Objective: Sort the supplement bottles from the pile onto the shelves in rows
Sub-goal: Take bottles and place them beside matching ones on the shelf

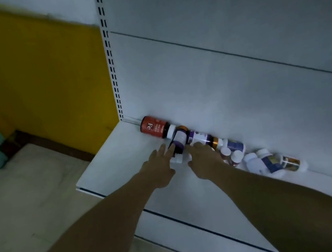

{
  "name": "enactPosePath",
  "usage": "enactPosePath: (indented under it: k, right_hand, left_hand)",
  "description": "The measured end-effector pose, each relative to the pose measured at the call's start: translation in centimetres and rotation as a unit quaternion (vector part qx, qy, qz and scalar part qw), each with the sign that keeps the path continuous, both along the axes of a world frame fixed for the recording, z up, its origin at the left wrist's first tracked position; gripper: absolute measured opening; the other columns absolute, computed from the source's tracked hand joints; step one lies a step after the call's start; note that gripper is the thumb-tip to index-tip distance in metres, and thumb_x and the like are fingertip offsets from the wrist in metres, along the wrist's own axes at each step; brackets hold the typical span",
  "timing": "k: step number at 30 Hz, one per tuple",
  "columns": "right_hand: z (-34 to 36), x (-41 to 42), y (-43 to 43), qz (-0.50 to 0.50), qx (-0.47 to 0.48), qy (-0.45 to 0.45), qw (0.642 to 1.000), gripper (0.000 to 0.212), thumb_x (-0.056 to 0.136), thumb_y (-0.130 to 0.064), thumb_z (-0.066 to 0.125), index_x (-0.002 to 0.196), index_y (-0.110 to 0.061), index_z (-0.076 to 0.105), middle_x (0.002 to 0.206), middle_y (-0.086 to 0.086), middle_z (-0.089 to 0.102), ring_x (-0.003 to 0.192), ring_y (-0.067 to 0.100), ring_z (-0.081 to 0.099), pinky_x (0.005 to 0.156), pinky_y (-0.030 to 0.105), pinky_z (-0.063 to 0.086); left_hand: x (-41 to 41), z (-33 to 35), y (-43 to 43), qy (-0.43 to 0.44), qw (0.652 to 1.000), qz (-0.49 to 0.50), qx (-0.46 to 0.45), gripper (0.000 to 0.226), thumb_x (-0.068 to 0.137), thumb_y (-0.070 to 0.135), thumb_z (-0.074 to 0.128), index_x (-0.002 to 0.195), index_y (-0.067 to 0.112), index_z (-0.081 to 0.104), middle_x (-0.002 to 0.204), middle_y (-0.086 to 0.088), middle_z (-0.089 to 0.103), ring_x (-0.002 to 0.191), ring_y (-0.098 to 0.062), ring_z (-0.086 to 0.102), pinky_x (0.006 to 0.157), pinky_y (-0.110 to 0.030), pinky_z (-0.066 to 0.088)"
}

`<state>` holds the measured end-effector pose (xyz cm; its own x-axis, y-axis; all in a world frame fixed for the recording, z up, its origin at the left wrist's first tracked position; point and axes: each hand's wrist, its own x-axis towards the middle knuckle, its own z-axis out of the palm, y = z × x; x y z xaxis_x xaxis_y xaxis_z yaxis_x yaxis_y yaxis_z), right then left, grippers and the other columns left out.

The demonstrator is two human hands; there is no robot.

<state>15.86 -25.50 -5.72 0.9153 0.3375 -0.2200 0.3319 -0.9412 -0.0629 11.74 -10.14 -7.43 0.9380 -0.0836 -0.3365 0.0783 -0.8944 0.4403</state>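
Note:
Several supplement bottles lie on their sides in a loose line along the back of a white shelf [112,167]. A red bottle [154,127] marked "Fe" lies at the left end. A purple-and-white bottle [178,141] lies beside it, and my left hand [160,166] touches it with straight fingers. My right hand [203,159] reaches to the bottles just right of that one; its fingertips are hidden behind the hand. More white-capped bottles [232,152] and a blue-labelled bottle [269,160] lie further right.
The shelf's white back panel [228,71] rises behind the bottles, with a slotted upright [111,69] at its left. A yellow wall [39,81] and pale floor [20,205] lie to the left. A lower white shelf [200,230] sits below.

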Motion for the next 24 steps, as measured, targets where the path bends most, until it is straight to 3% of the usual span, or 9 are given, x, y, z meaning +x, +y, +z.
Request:
enactPosePath:
  k: [2, 5, 7, 9, 11, 14, 19, 21, 24]
  right_hand:
    - [-1.5, -0.1, -0.3, -0.024, 0.002, -0.025, 0.999, 0.054, 0.092, -0.027, 0.055, 0.141, -0.023, 0.032, 0.133, 0.008, 0.039, 0.116, 0.029, 0.045, 0.094, 0.040, 0.042]
    - [-2.8, -0.1, -0.5, -0.071, 0.057, -0.030, 0.995, 0.054, 0.090, -0.019, 0.058, 0.138, -0.020, 0.035, 0.133, 0.010, 0.033, 0.115, 0.030, 0.043, 0.097, 0.040, 0.041]
    - [-3.1, -0.1, -0.6, -0.087, 0.087, -0.030, 0.992, 0.046, 0.090, -0.016, 0.057, 0.133, -0.018, 0.041, 0.131, 0.011, 0.039, 0.113, 0.030, 0.044, 0.095, 0.039, 0.042]
    - [-3.3, -0.8, -1.0, -0.107, 0.122, -0.027, 0.986, 0.036, 0.091, -0.017, 0.055, 0.125, -0.014, 0.046, 0.125, 0.011, 0.048, 0.109, 0.028, 0.048, 0.092, 0.037, 0.045]
    - [-3.2, -2.3, -1.5, -0.149, 0.181, -0.016, 0.972, 0.027, 0.091, -0.019, 0.053, 0.118, -0.015, 0.047, 0.121, 0.010, 0.051, 0.104, 0.026, 0.052, 0.087, 0.034, 0.046]
    - [-3.4, -4.5, -2.1, -0.178, 0.203, 0.011, 0.963, 0.040, 0.092, -0.021, 0.052, 0.131, -0.018, 0.043, 0.126, 0.008, 0.048, 0.109, 0.027, 0.051, 0.091, 0.033, 0.044]
    - [-4.4, -6.3, -3.5, -0.221, 0.209, 0.044, 0.952, 0.029, 0.089, -0.020, 0.054, 0.117, -0.019, 0.047, 0.113, 0.007, 0.051, 0.096, 0.022, 0.052, 0.078, 0.025, 0.040]
    - [-4.4, -7.3, -4.5, -0.272, 0.265, 0.064, 0.923, 0.024, 0.089, -0.021, 0.055, 0.111, -0.022, 0.044, 0.110, 0.005, 0.056, 0.089, 0.018, 0.052, 0.074, 0.025, 0.040]
    - [-3.6, -8.9, -5.4, -0.357, 0.389, 0.109, 0.842, 0.039, 0.092, -0.019, 0.055, 0.127, -0.024, 0.038, 0.115, 0.004, 0.053, 0.095, 0.020, 0.053, 0.075, 0.027, 0.043]
  left_hand:
    - [0.3, -2.2, -0.2, -0.003, 1.000, -0.019, 0.025, 0.075, 0.095, 0.034, 0.049, 0.150, 0.027, -0.002, 0.159, 0.000, -0.004, 0.145, -0.027, 0.002, 0.115, -0.046, 0.018]
    - [0.4, -4.4, -0.6, -0.100, 0.994, 0.004, 0.032, 0.064, 0.088, 0.029, 0.059, 0.143, 0.020, 0.028, 0.149, -0.003, 0.025, 0.135, -0.025, 0.024, 0.106, -0.039, 0.031]
    - [0.8, -4.9, -0.6, -0.145, 0.989, 0.021, 0.018, 0.048, 0.087, 0.022, 0.060, 0.131, 0.018, 0.041, 0.134, -0.002, 0.042, 0.123, -0.022, 0.037, 0.098, -0.034, 0.038]
    - [0.9, -4.9, -0.4, -0.149, 0.988, 0.012, 0.027, 0.044, 0.090, 0.021, 0.052, 0.132, 0.018, 0.040, 0.127, -0.003, 0.050, 0.115, -0.023, 0.043, 0.093, -0.033, 0.039]
    - [0.7, -4.9, -0.2, -0.146, 0.987, -0.021, 0.061, 0.052, 0.093, 0.027, 0.048, 0.141, 0.023, 0.029, 0.131, -0.005, 0.047, 0.116, -0.024, 0.042, 0.093, -0.034, 0.039]
    - [0.6, -4.7, -1.1, -0.160, 0.982, -0.050, 0.082, 0.063, 0.094, 0.038, 0.047, 0.147, 0.031, 0.015, 0.144, -0.010, 0.027, 0.127, -0.027, 0.032, 0.101, -0.040, 0.036]
    - [1.3, -5.4, -3.5, -0.183, 0.974, -0.110, 0.077, 0.049, 0.094, 0.037, 0.044, 0.140, 0.026, 0.032, 0.139, -0.005, 0.036, 0.123, -0.024, 0.035, 0.100, -0.037, 0.036]
    - [0.8, -6.0, -3.9, -0.185, 0.975, -0.105, 0.065, 0.045, 0.094, 0.032, 0.045, 0.137, 0.021, 0.036, 0.140, -0.002, 0.039, 0.124, -0.021, 0.035, 0.101, -0.033, 0.033]
    - [0.1, -5.6, -4.4, -0.171, 0.981, -0.091, 0.033, 0.057, 0.093, 0.026, 0.046, 0.145, 0.028, 0.024, 0.149, -0.006, 0.029, 0.128, -0.025, 0.033, 0.105, -0.038, 0.032]
